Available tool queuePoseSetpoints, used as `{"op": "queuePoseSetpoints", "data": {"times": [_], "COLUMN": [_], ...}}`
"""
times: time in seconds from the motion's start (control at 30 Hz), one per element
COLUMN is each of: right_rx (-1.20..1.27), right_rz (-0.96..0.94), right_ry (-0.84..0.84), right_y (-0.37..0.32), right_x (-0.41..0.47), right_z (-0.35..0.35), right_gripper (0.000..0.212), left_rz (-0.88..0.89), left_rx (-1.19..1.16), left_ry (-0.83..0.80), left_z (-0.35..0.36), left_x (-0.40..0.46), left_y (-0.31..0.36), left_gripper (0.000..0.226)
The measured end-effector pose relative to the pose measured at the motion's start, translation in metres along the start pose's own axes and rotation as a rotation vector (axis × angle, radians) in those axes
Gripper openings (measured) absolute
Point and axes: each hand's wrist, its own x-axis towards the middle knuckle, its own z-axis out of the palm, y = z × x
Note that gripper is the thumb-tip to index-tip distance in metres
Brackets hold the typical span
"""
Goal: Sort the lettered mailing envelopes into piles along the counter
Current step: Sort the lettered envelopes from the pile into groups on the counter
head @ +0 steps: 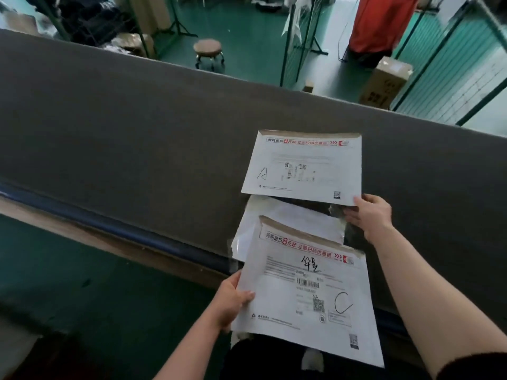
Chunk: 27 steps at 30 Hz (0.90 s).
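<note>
Left hand: the left hand (231, 300) reaches in from the lower middle, forearm slanting up from the bottom edge. Its thumb lies across the front of the near envelope at the left edge, and the fingers are curled out of sight behind it, so the hand pinches the envelope.

Near envelope: the white envelope marked "C" (307, 292) is held tilted above the counter's near edge, its lower part hanging over the person's dark clothing. It carries a red printed strip, a barcode and handwriting near the top.

Right hand: the right hand (370, 215) is stretched further forward, forearm running back to the lower right corner, where a dark sleeve shows. Thumb on top and fingers beneath grip the near right corner of the far envelope.

Far envelope: the white envelope marked "A" (301, 167) sits over the grey counter (137, 133), nearly flat; whether it touches the surface I cannot tell.

Loose stack: more white envelopes (288, 223) lie between the two held ones, partly covered by the "C" envelope.

Background: a round stool (207, 48) and a cardboard box (384, 80) stand on the green floor beyond the counter.
</note>
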Motion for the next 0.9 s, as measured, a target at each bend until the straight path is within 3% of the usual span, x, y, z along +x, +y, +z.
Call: {"op": "queuePoseSetpoints", "data": {"times": [0.13, 0.27, 0.5, 0.73, 0.9], "right_rx": [-0.250, -0.262, 0.118, 0.462, 0.600], "right_rz": [-0.004, -0.004, 0.122, 0.195, 0.169], "right_ry": [0.181, 0.307, 0.362, 0.414, 0.578], "right_y": [0.048, 0.086, 0.172, 0.270, 0.319], "right_x": [-0.014, -0.055, -0.126, -0.214, -0.263], "right_z": [-0.040, -0.101, -0.252, -0.421, -0.523], "right_gripper": [0.047, 0.052, 0.024, 0.016, 0.016], "left_rz": [0.021, 0.049, 0.090, 0.147, 0.211], "left_rx": [0.018, 0.069, 0.313, 0.574, 0.729], "left_ry": [-0.053, -0.097, -0.337, -0.475, -0.572], "left_z": [0.001, 0.029, 0.155, 0.335, 0.452], "left_x": [0.028, 0.046, 0.030, -0.027, -0.070], "left_y": [0.012, 0.028, 0.019, -0.056, -0.120], "left_gripper": [0.040, 0.044, 0.045, 0.032, 0.021]}}
